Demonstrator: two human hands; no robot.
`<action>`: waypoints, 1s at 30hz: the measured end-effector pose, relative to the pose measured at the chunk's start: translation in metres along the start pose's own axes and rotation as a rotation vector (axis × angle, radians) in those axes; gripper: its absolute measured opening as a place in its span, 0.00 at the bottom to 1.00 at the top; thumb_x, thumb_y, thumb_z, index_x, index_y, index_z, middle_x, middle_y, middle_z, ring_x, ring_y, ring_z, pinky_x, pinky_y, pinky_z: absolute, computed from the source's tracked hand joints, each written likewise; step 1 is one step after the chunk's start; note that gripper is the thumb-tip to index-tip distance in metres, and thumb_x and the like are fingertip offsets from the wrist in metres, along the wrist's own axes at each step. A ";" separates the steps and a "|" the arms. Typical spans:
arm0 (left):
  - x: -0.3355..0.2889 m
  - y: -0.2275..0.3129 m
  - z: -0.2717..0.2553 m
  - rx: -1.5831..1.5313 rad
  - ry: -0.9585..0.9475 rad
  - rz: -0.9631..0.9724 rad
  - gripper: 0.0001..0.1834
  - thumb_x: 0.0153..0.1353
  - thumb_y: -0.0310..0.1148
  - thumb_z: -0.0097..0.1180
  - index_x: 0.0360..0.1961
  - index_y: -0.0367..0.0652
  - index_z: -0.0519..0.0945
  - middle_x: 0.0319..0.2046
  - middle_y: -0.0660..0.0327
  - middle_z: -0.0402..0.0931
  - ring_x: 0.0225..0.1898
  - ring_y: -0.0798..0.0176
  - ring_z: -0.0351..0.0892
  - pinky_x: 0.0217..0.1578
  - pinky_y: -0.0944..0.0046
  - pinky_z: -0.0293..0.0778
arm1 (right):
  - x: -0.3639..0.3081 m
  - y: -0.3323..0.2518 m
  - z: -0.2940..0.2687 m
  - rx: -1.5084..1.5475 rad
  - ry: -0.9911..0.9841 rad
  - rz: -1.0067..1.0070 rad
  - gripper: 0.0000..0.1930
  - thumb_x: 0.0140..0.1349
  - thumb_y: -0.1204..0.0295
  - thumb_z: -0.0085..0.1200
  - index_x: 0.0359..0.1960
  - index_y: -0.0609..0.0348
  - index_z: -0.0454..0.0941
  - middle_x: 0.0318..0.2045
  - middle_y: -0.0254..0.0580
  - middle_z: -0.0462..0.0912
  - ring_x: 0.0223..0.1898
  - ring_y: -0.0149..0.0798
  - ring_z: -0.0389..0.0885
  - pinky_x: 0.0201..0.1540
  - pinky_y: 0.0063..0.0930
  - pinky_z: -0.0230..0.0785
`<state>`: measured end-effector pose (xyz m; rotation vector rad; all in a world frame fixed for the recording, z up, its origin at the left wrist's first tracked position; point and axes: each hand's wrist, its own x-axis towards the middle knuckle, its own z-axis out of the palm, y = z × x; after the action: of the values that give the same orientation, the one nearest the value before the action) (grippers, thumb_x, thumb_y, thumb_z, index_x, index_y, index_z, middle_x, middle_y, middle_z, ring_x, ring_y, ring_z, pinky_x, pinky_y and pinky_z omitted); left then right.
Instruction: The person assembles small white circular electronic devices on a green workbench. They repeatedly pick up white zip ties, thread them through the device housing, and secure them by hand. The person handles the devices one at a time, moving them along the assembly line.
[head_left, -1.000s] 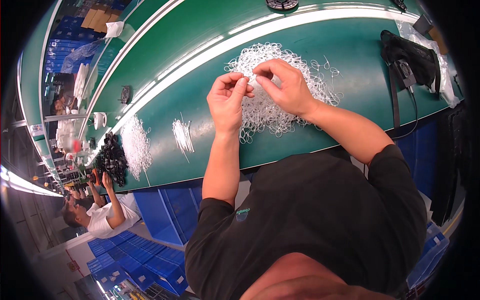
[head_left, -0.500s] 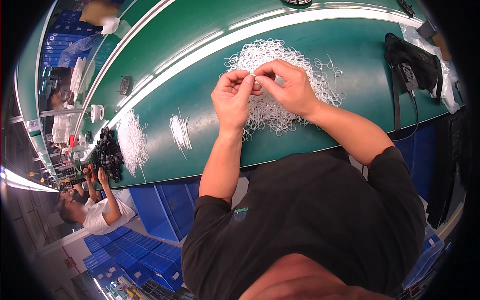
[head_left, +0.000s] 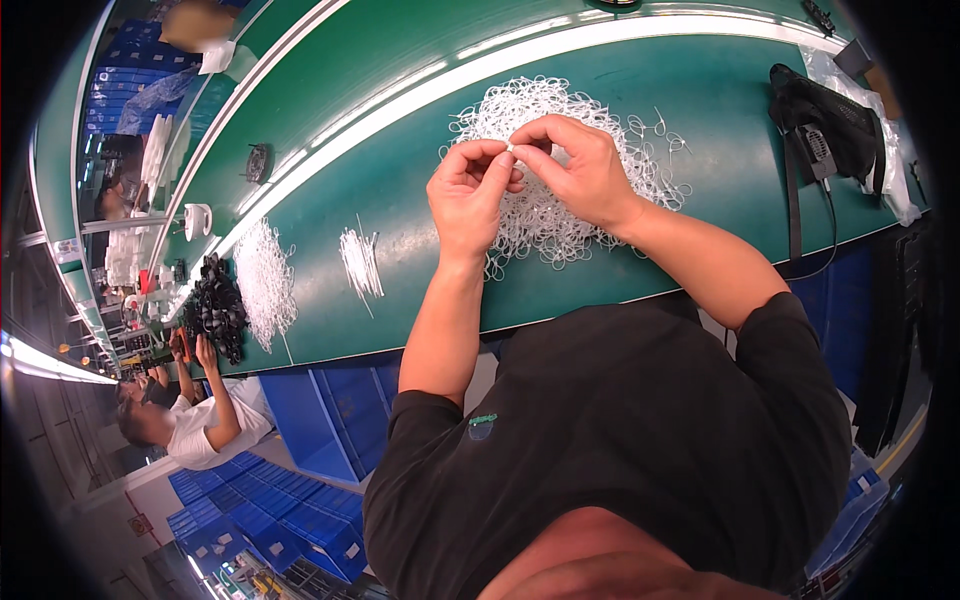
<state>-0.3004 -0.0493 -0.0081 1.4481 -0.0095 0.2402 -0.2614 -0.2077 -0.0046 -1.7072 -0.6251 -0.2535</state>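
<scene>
Over a heap of looped white cable ties [head_left: 545,225], my left hand [head_left: 468,195] and my right hand [head_left: 580,175] meet fingertip to fingertip. Both are closed in a pinch around a small white cable tie [head_left: 511,149]; only a bit of it shows between the fingers, and the rest is hidden. Left of my left forearm lies a small bunch of straight white cable ties [head_left: 360,262] on the green table [head_left: 410,165].
Farther left are a larger white pile of ties [head_left: 263,285] and a heap of black parts [head_left: 215,310], where a co-worker in a white shirt [head_left: 215,430] works. A black mesh bag [head_left: 825,130] with a cabled device lies at right. Blue bins [head_left: 320,425] stand below the table edge.
My hands stay pinched together over the heap, with only a slight shift of the fingers. A little more of the white tie shows between the fingertips.
</scene>
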 end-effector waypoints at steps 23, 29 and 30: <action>0.003 -0.007 -0.006 0.229 -0.064 0.115 0.05 0.61 0.22 0.59 0.38 0.35 0.82 0.31 0.64 0.82 0.29 0.75 0.78 0.30 0.73 0.75 | -0.001 -0.001 0.005 0.017 0.013 0.042 0.10 0.58 0.76 0.63 0.39 0.60 0.76 0.29 0.36 0.82 0.31 0.28 0.78 0.37 0.24 0.73; 0.000 0.000 -0.027 0.475 -0.032 0.222 0.06 0.60 0.24 0.62 0.39 0.36 0.82 0.31 0.64 0.82 0.31 0.75 0.78 0.32 0.72 0.75 | 0.001 -0.002 0.003 -0.112 -0.054 -0.001 0.08 0.58 0.73 0.63 0.37 0.58 0.78 0.30 0.36 0.83 0.31 0.33 0.78 0.42 0.30 0.70; -0.002 0.006 -0.035 0.552 -0.007 0.251 0.07 0.60 0.25 0.63 0.40 0.36 0.82 0.31 0.64 0.82 0.31 0.75 0.78 0.32 0.72 0.76 | 0.003 0.000 0.001 -0.173 -0.075 -0.045 0.08 0.58 0.72 0.63 0.36 0.58 0.79 0.30 0.36 0.83 0.31 0.35 0.78 0.45 0.32 0.69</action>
<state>-0.3080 -0.0148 -0.0066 1.9990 -0.1409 0.4687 -0.2593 -0.2062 -0.0034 -1.8765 -0.7148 -0.2834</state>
